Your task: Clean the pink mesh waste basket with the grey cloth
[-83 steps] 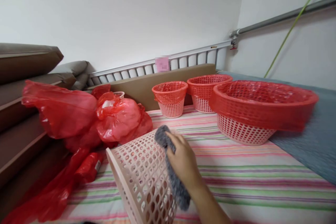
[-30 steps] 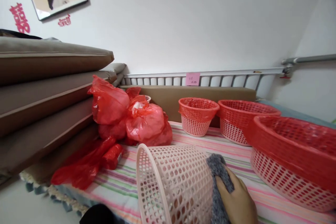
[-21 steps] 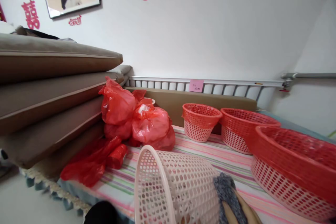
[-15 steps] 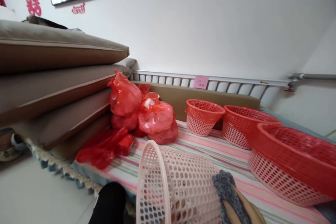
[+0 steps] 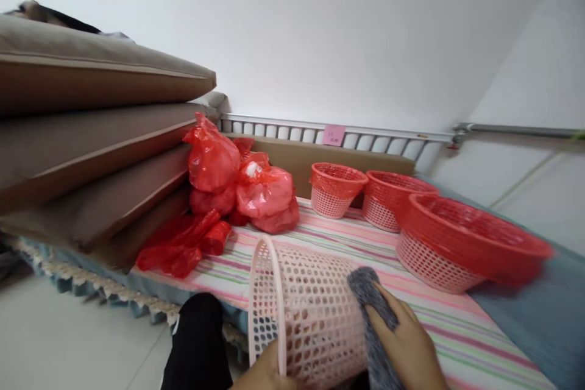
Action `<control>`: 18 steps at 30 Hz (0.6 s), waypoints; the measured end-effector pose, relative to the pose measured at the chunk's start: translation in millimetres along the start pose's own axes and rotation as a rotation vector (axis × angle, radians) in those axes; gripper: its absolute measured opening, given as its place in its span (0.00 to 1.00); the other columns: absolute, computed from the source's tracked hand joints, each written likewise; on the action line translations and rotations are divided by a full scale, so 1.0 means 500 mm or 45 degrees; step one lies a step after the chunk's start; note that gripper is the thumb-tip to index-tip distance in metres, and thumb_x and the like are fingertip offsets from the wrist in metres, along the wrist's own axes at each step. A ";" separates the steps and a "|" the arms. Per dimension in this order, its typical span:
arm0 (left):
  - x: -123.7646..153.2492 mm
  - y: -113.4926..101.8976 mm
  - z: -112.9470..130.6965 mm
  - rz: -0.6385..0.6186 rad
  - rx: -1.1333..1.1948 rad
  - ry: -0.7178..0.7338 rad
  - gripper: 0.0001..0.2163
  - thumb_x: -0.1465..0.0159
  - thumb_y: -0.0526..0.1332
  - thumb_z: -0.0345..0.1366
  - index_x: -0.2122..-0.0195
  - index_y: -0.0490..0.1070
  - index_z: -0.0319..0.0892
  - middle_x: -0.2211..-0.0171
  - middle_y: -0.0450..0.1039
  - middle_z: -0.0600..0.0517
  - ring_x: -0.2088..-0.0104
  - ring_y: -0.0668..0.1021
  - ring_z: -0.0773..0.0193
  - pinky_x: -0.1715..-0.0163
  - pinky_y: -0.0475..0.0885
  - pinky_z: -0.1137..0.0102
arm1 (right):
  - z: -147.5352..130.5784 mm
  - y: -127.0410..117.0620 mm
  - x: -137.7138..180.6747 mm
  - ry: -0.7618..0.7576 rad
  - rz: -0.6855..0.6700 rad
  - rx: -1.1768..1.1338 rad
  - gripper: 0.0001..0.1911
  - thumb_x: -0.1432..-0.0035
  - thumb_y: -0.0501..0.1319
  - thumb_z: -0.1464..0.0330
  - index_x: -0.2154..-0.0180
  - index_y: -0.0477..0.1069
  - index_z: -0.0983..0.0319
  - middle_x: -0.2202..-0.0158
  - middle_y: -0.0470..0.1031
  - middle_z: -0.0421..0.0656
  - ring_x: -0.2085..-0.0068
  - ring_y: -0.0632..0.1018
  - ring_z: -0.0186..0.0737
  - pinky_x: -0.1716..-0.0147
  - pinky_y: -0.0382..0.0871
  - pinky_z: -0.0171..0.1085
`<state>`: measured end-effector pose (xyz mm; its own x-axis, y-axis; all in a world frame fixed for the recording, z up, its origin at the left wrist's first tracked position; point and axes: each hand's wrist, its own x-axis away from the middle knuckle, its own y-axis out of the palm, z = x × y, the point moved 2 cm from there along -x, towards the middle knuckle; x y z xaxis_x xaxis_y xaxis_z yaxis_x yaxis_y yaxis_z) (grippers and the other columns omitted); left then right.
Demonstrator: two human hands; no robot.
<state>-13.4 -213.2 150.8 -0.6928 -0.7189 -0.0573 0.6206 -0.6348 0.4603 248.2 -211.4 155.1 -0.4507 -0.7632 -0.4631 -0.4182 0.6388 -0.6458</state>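
Note:
A pale pink mesh basket (image 5: 315, 298) lies tilted on its side in front of me, its mouth facing left. At the bottom of the view, my left hand (image 5: 267, 372) is closed on the basket's rim, its fingers partly hidden by the mesh. My right hand (image 5: 402, 335) grips a dark grey cloth (image 5: 365, 289) and presses it against the basket's outer side near the base. Part of the cloth hangs below the fingers.
Red-lined baskets (image 5: 337, 192), (image 5: 388, 204), (image 5: 457, 250) stand on the striped sheet (image 5: 457, 317). Stuffed red plastic bags (image 5: 267, 198) and a red bag roll (image 5: 214, 239) lie left of them. Stacked cushions (image 5: 91, 134) fill the left; a radiator (image 5: 274, 130) lines the wall.
My view has shifted to the right and down. The basket now shows more to the right, with my left hand visible at its rim. The cloth stays against its side.

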 end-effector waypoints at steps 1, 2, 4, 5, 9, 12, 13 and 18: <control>-0.005 -0.001 -0.014 -0.004 0.036 0.018 0.28 0.55 0.73 0.44 0.51 0.73 0.45 0.52 0.77 0.45 0.46 0.73 0.45 0.43 0.62 0.52 | -0.002 0.003 -0.003 -0.004 -0.001 0.006 0.27 0.48 0.53 0.55 0.50 0.70 0.61 0.52 0.74 0.48 0.51 0.74 0.48 0.51 0.68 0.44; -0.010 -0.005 -0.028 0.007 0.070 0.043 0.29 0.55 0.72 0.44 0.50 0.72 0.43 0.50 0.76 0.44 0.45 0.72 0.46 0.42 0.60 0.53 | -0.004 0.005 -0.007 -0.006 0.001 0.016 0.26 0.47 0.53 0.56 0.50 0.70 0.61 0.52 0.73 0.48 0.51 0.74 0.48 0.51 0.68 0.44; -0.015 -0.020 -0.056 0.065 0.082 0.083 0.31 0.54 0.72 0.47 0.50 0.71 0.40 0.49 0.74 0.41 0.44 0.71 0.46 0.40 0.58 0.53 | -0.006 0.006 -0.018 0.008 0.020 0.057 0.25 0.45 0.53 0.58 0.49 0.69 0.62 0.51 0.73 0.49 0.50 0.74 0.47 0.51 0.68 0.44; -0.017 -0.030 -0.067 0.113 0.052 0.092 0.31 0.54 0.72 0.48 0.50 0.72 0.39 0.49 0.75 0.41 0.44 0.71 0.46 0.40 0.58 0.53 | -0.007 0.006 -0.024 0.019 0.029 0.082 0.25 0.45 0.52 0.59 0.48 0.68 0.62 0.51 0.72 0.49 0.50 0.74 0.46 0.51 0.67 0.44; -0.020 -0.070 -0.085 0.327 -0.186 0.125 0.27 0.50 0.68 0.49 0.52 0.73 0.39 0.52 0.77 0.40 0.44 0.71 0.46 0.40 0.57 0.54 | -0.013 0.008 -0.047 0.007 0.025 0.157 0.24 0.43 0.52 0.65 0.47 0.67 0.65 0.51 0.71 0.51 0.49 0.72 0.46 0.49 0.65 0.43; -0.024 -0.074 -0.077 0.350 -0.228 0.164 0.26 0.49 0.67 0.50 0.52 0.73 0.40 0.53 0.77 0.39 0.46 0.73 0.45 0.41 0.59 0.54 | -0.029 0.019 -0.051 0.010 0.016 0.191 0.23 0.44 0.52 0.68 0.46 0.67 0.66 0.52 0.71 0.51 0.50 0.72 0.47 0.49 0.65 0.42; -0.026 -0.070 -0.073 0.340 -0.213 0.174 0.26 0.49 0.67 0.50 0.52 0.73 0.40 0.54 0.78 0.39 0.46 0.73 0.45 0.41 0.60 0.54 | -0.043 0.024 -0.048 0.007 0.009 0.188 0.23 0.44 0.53 0.69 0.47 0.67 0.67 0.52 0.71 0.52 0.50 0.72 0.47 0.49 0.64 0.42; -0.029 -0.047 -0.069 0.311 -0.127 0.135 0.25 0.51 0.69 0.49 0.56 0.75 0.39 0.56 0.79 0.39 0.49 0.75 0.44 0.44 0.64 0.54 | -0.204 0.069 0.005 -0.215 -0.100 -0.030 0.23 0.45 0.54 0.73 0.47 0.67 0.62 0.49 0.69 0.49 0.46 0.69 0.45 0.45 0.60 0.40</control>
<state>-5.3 -197.5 110.0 -0.4791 -0.8763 -0.0499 0.8014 -0.4599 0.3824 152.0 -181.3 193.5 -0.2778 -0.8149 -0.5086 -0.4658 0.5774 -0.6706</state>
